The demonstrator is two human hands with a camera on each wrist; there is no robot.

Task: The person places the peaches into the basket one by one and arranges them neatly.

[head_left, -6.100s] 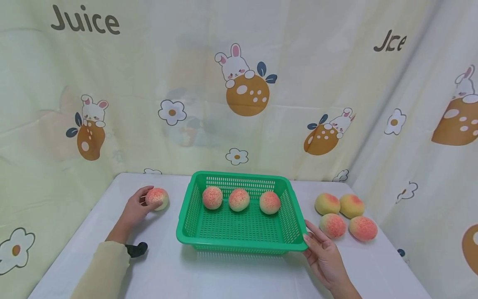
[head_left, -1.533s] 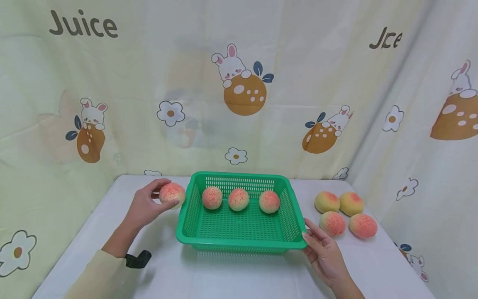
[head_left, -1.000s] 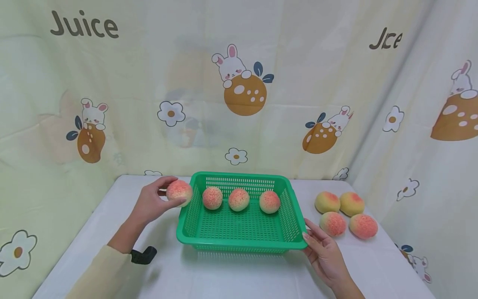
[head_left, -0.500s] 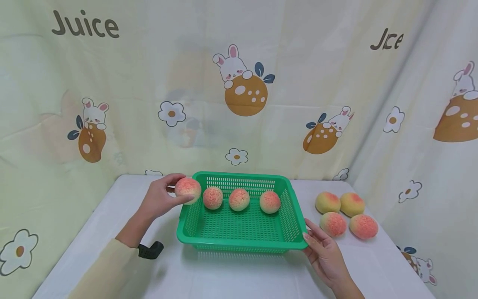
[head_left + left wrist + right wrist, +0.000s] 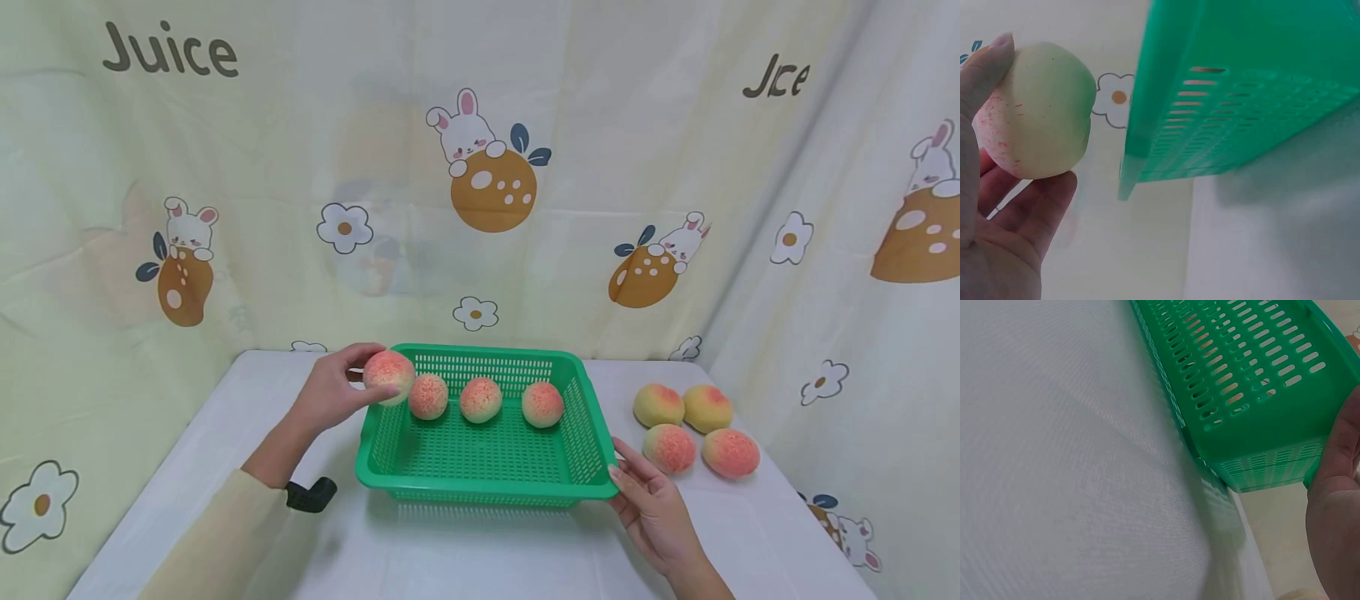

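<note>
Basket [image 5: 480, 486] near the bench's [image 5: 465, 554] far edge has its near-right corner gripped by the right hand [image 5: 657, 510], the left hand [image 5: 330, 390] pinching a peach [image 5: 389, 371] by its left rim, apparently mid-carry, next needing rim clearance.

The basket [image 5: 480, 490] was parked pretty much mid-surface [image 5: 480, 558], with a curtain [image 5: 375, 125] hung behind everything. Three peaches [image 5: 481, 400] were lined up side by side in its back half, a bigger gap being left between the middle and right ones than between the middle and left. One more peach [image 5: 389, 377] was held by the left hand [image 5: 337, 387] near the far left corner, and the near right corner was held by the right hand [image 5: 652, 517]. Off to the right, four fruits [image 5: 671, 449] were bunched on the surface, two behind and two in front.
</note>
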